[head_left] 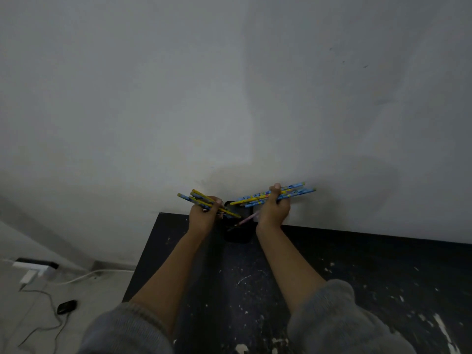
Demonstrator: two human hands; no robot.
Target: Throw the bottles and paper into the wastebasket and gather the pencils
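Observation:
My left hand [203, 215] is closed around a bundle of blue and yellow pencils [194, 198] that slant up to the left. A second bundle of pencils [293, 191] sits in my right hand [274, 209], with their ends pointing up to the right. Both hands hover over a black pencil holder [238, 235] that stands at the far edge of the dark table [357, 272], against the wall. A pink pencil [245, 219] leans inside the holder. No bottles, paper or wastebasket are in view.
The table top is black with white paint flecks. A grey wall rises right behind it. On the floor at left lie a white power strip [33, 269], cables and a small black object [67, 306].

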